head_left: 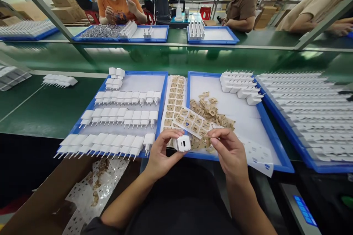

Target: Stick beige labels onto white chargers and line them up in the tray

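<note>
My left hand (pixel 161 156) holds a small white charger plug (pixel 182 143) with its port face towards me. My right hand (pixel 228 150) is just right of it, fingertips pinched near a tan sticker and the plug. A strip of tan stickers on backing (pixel 190 120) lies above both hands. Loose peeled stickers (pixel 212 112) are piled in the right blue tray (pixel 275 143). The left blue tray (pixel 143 75) holds rows of white plugs (pixel 121 117) lying prongs down.
A further blue tray (pixel 317 161) of white parts is at the right. Used sticker backing sheets (pixel 93 187) lie in a cardboard box at lower left. Across the green conveyor (pixel 176 58), other people sit at blue trays. A device with a blue display (pixel 305 211) is at lower right.
</note>
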Available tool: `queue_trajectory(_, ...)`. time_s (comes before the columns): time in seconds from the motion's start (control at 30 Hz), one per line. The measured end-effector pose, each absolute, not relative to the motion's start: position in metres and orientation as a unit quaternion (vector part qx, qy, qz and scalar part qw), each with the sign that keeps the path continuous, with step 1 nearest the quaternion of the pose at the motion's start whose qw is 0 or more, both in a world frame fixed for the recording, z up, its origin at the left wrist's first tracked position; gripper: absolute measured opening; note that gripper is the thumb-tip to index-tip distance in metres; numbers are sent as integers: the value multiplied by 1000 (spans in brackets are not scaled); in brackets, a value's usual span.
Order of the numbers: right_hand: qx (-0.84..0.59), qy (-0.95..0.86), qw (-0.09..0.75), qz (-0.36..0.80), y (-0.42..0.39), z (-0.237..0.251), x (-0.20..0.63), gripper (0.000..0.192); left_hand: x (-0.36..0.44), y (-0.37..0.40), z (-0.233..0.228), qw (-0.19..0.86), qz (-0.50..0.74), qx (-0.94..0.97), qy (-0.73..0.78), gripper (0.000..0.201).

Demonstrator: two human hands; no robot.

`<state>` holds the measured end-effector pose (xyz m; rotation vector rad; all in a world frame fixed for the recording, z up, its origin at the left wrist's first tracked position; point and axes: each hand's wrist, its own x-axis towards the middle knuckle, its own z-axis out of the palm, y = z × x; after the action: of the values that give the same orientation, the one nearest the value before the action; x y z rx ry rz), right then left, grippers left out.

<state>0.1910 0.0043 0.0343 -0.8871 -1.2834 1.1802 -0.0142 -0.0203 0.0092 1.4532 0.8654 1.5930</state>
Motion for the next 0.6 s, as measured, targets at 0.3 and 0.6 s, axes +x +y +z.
queue_trajectory(0.3,-393,-607,509,467,-4,47,169,7,-10,-20,8,371,624,591,353,42)
queue_trajectory(0.6,-399,-600,501,479,-3,51,158,5,-11,-22,8,354,611,606,367,40)
